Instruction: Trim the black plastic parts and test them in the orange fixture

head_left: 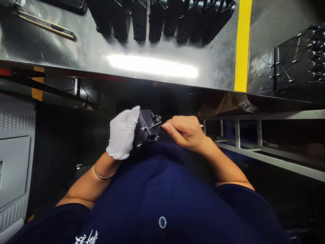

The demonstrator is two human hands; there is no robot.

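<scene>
My left hand (123,134), in a white glove, is closed around a glossy black moulded plastic part (146,118) in front of my body. The part has ribs and round bosses on its right side. Bare and closed, my right hand (186,132) pinches a thin tool. The tool's narrow bright tip (160,126) points left and is at or very close to the part's edge; I cannot tell if they touch. A pale end (201,125) shows behind the right hand. The grip hides most of the tool, so its kind is unclear.
Ahead lies a shiny metal table (157,54) with a yellow stripe (243,47). Several black parts (157,22) stand in a row at its back. More black ribbed parts (289,64) sit right. A slim tool (48,25) lies left. Metal frame bars (269,157) are below right.
</scene>
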